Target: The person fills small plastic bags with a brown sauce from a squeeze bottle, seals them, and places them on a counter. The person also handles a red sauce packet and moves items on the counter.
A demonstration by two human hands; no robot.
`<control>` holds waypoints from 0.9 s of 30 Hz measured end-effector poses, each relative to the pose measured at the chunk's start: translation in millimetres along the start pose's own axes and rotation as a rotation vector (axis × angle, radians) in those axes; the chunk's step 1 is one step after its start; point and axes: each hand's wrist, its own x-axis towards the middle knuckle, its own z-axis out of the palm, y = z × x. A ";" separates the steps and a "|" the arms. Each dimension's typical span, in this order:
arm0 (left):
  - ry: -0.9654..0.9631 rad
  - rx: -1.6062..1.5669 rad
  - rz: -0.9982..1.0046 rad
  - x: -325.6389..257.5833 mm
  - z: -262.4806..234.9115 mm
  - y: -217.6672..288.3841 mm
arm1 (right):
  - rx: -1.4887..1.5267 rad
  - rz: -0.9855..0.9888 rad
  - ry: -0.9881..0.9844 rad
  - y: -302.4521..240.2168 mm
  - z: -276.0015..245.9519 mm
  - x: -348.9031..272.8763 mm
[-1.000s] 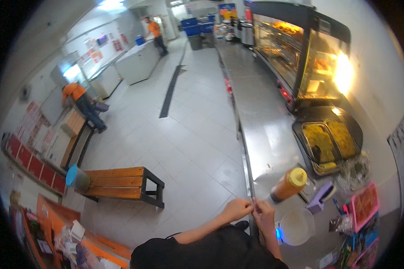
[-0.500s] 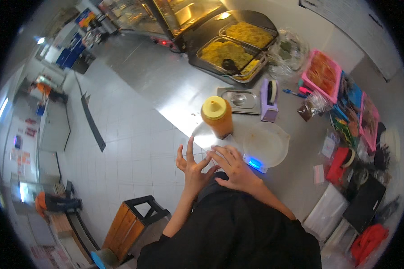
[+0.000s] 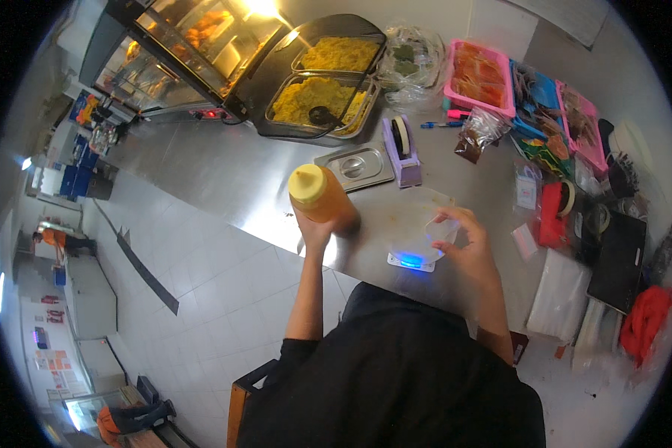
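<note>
My left hand [image 3: 317, 228] is wrapped round a squeeze bottle [image 3: 328, 198] with a yellow cap and an amber-orange filling, at the counter's front edge. My right hand [image 3: 467, 243] curves its thumb and fingers round a thin, see-through piece of plastic [image 3: 434, 226], seemingly a small bag; its outline is faint. That hand is over the right edge of the pale round pan of a kitchen scale [image 3: 403, 224], whose display glows blue. Behind the bottle lies a steel lid [image 3: 355, 166], beside a purple tape dispenser [image 3: 403, 153].
Two trays of yellow food [image 3: 317, 101] with a black ladle [image 3: 325, 116] stand at the back, near a lit glass display case [image 3: 201, 45]. Pink baskets [image 3: 481, 78], a red tape dispenser [image 3: 555, 216] and a stack of clear bags [image 3: 564, 295] crowd the right. Two people are far left.
My hands, close together before, have parted. The left has taken hold of the bottle and tilted it; the right has moved rightward over the scale. The view has turned.
</note>
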 end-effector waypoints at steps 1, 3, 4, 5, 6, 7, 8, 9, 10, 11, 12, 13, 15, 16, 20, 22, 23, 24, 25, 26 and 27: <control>-0.022 -0.071 -0.092 5.1 -2.6 -3.7 | -0.007 0.018 0.021 -0.8 -5.5 -0.1; -0.084 -0.213 -0.283 13.3 -8.7 -9.5 | -0.014 0.038 0.079 7.6 -15.3 -3.6; -0.047 -0.295 -0.333 13.8 -11.1 -9.5 | -0.018 0.050 0.108 11.6 -18.4 -4.4; -0.021 -0.288 -0.303 13.3 -2.9 2.8 | 0.014 0.083 0.129 15.5 -21.5 -7.3; 0.009 -0.144 -0.099 11.8 4.5 13.1 | 0.053 0.111 0.148 21.8 -21.9 -7.7; 0.040 -0.003 0.108 8.3 10.1 18.4 | 0.093 0.138 0.167 28.2 -21.4 -8.2; -0.041 -0.018 0.018 8.1 -0.3 24.2 | 0.153 0.129 0.139 32.0 -19.3 -7.2; -0.127 -0.043 -0.074 11.6 -5.2 31.2 | 0.203 0.120 0.119 40.0 -17.3 -5.6; -0.147 -0.198 -0.219 12.9 -4.7 41.0 | 0.253 0.109 0.098 45.6 -14.7 -6.7; -0.161 -0.135 -0.295 11.7 -7.6 47.4 | 0.226 0.147 0.065 47.6 -10.4 -8.2; -0.257 -0.098 -0.187 11.2 -2.8 61.7 | 0.205 0.178 0.037 48.5 -5.2 -6.5; -0.353 -0.064 -0.078 11.4 3.2 78.2 | 0.185 0.210 0.010 50.6 -1.3 -4.9; -0.832 0.131 -0.304 26.7 -11.3 88.4 | 0.173 0.169 -0.042 57.0 10.3 -2.8; -0.950 0.154 -0.436 28.9 -12.8 84.3 | 0.165 0.150 -0.064 61.0 14.2 -2.2; -1.268 0.321 -0.800 20.5 -11.4 98.5 | 0.023 0.136 -0.165 68.4 35.3 0.5; -1.383 0.437 -0.977 15.6 -12.8 94.2 | 0.037 0.172 -0.263 64.6 38.0 3.5; -1.441 0.500 -1.054 14.6 -8.1 96.0 | 0.020 0.166 -0.304 66.7 39.6 3.3; -1.442 0.489 -1.124 14.1 -4.6 97.5 | 0.003 0.159 -0.344 68.5 41.3 3.3; -1.439 0.480 -1.194 14.0 -1.7 99.1 | -0.012 0.151 -0.386 69.6 43.5 3.1; -1.435 0.465 -1.260 13.9 1.7 99.4 | -0.021 0.138 -0.396 70.4 43.3 3.1; -1.431 0.462 -1.297 13.7 3.1 98.9 | -0.030 0.124 -0.408 70.4 43.0 3.3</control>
